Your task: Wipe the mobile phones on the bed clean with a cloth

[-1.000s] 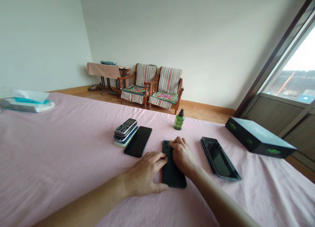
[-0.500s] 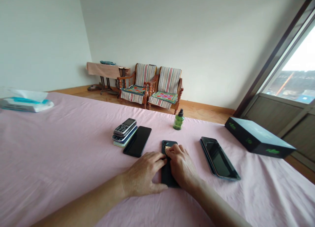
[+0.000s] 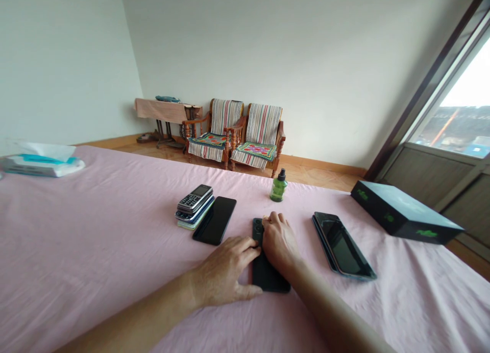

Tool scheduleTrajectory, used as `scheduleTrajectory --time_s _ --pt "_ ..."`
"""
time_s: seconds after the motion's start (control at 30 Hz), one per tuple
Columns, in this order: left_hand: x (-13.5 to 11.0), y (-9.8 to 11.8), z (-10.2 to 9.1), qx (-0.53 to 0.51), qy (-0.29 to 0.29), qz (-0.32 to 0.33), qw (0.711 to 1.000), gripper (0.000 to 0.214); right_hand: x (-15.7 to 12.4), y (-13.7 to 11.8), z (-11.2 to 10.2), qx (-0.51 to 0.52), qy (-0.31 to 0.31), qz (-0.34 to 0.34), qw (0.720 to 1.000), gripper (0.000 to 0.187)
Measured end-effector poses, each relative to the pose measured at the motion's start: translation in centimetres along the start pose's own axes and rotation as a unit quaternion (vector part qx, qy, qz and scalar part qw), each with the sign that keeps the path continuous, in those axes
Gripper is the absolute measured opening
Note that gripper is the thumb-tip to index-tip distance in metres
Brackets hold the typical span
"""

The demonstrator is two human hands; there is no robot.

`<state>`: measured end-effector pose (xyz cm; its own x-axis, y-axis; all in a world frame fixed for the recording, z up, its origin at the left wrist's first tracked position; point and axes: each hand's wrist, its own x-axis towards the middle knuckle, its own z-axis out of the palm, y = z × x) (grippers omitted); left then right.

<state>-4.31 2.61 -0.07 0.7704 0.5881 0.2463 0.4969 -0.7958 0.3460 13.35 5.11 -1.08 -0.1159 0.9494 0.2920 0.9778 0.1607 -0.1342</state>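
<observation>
Left hand [image 3: 225,272], spread, braces a flat dark-blue rectangular phone [image 3: 269,278]; right hand [image 3: 280,242] pinches a small yellowish scrap [image 3: 264,219]. Rubbing looks partway done imo.

Two hands [image 3: 227,271], at least five phones [image 3: 270,279], one bottle [image 3: 277,189], one box [image 3: 406,210], two armchairs [image 3: 264,124].

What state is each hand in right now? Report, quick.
Left hand: open, resting against the camera-side-up phone.
Right hand: closed on a small yellowish piece, mostly hidden.

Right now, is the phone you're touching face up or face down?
Face down: the phone shows its camera lenses on top.
</observation>
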Motion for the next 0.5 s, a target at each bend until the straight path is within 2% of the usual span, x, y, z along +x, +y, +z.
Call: scheduleTrajectory --time_s 0.2,0.5 --pt "0.1 0.0 -0.1 -0.002 -0.004 -0.002 1.000 0.067 0.0 1.2 0.8 -0.016 -0.002 0.060 0.998 0.027" --pt "0.0 -0.1 -0.1 -0.018 -0.002 -0.005 1.000 0.067 -1.3 1.0 0.6 -0.014 -0.012 0.061 0.998 0.029"
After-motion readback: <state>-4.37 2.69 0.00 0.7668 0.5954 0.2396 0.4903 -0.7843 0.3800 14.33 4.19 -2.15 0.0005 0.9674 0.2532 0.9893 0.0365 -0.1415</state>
